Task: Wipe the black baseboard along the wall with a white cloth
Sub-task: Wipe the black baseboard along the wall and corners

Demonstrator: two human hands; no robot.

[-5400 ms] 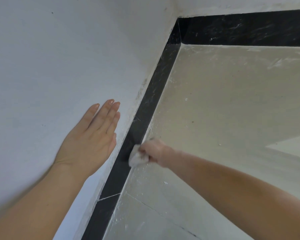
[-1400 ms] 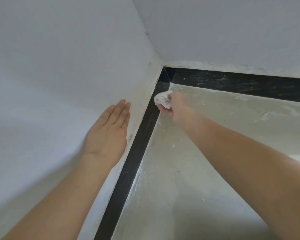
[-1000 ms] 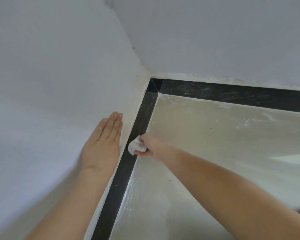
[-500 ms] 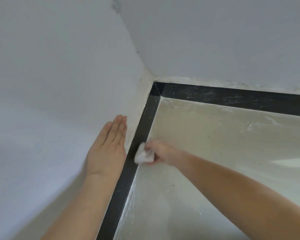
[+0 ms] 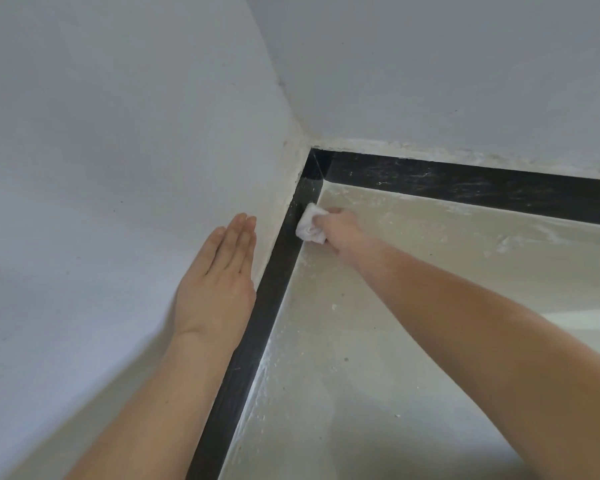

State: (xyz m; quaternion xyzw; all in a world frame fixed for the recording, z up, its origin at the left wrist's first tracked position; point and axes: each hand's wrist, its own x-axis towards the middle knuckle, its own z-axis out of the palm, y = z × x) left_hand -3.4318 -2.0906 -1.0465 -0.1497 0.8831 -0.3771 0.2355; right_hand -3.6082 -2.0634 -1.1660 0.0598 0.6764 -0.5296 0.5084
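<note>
A black baseboard runs along the foot of the left wall up to the room's corner, where a second black strip goes right along the back wall and shows pale streaks. My right hand grips a crumpled white cloth and holds it against the left baseboard, a little short of the corner. My left hand lies flat on the white wall, fingers straight and together, just above the baseboard.
The pale tiled floor is dusty, with white specks and smears near the walls. The two white walls meet in a corner at the upper middle. A brighter patch of floor lies at the right edge.
My right hand has slid the cloth along the left baseboard away from me, towards the corner. My left hand stays flat on the wall at about the same spot.
</note>
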